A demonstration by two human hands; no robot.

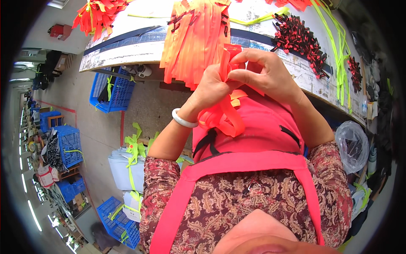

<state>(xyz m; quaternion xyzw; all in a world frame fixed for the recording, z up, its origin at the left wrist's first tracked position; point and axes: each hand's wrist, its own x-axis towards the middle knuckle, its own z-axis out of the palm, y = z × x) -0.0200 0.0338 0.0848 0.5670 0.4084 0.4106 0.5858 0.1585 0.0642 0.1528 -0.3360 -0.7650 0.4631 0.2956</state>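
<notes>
Close in front of my red apron (258, 122), both hands meet at an orange fabric strap (225, 63). My left hand (211, 86), below a white bangle, is closed around the strap, and a loose loop of it hangs down against the apron. The fingers of my right hand (270, 74) are bent in a pinch at the same strap; the exact spot they grip is partly hidden. Just beyond my hands, a thick row of orange straps (188, 46) with small black ends drapes over the table's near edge.
The white worktable (139, 53) carries a pile of small black-and-red pieces (300, 40), yellow-green straps (338, 55) and another orange bundle (99, 17). Blue crates (120, 91) stand on the floor at left, near a pale tied stack (120, 169). A clear plastic bag (352, 146) is at right.
</notes>
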